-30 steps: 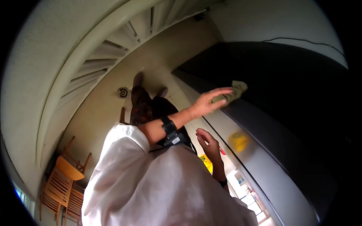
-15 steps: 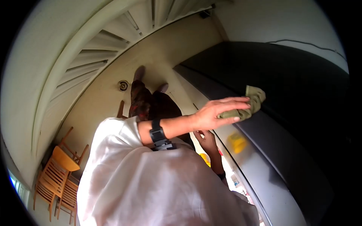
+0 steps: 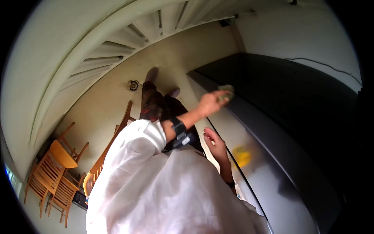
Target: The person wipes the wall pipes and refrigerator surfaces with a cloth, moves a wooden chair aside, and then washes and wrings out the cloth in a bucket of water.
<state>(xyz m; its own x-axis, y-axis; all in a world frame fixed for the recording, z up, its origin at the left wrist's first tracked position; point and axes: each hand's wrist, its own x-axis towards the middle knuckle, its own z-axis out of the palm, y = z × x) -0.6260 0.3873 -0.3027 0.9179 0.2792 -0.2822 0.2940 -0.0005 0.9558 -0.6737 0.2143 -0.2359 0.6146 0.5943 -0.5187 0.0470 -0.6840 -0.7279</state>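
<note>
My left hand (image 3: 210,104), with a black watch (image 3: 179,128) on the wrist, is closed around a crumpled olive-green cloth (image 3: 226,93). The cloth presses at the grey edge (image 3: 257,128) of a large dark appliance, near its far end; both are slightly blurred. Lower down, my right hand (image 3: 215,143) is beside the glossy pale panel (image 3: 269,183) of that appliance, its fingers apart and nothing in them. A dark line runs along the panel's near side. The panel carries a yellow blur (image 3: 241,156) that looks like a reflection.
Folded wooden chairs (image 3: 50,165) lean at the left, and another wooden chair (image 3: 102,162) stands close by my left side. A round drain (image 3: 133,85) is set in the floor by my feet. A cable (image 3: 323,62) runs along the wall behind the appliance.
My left hand has slid the cloth along the grey edge toward the far end, up and left. My right hand's fingers have straightened. The bright gap beside the panel looks narrower.
</note>
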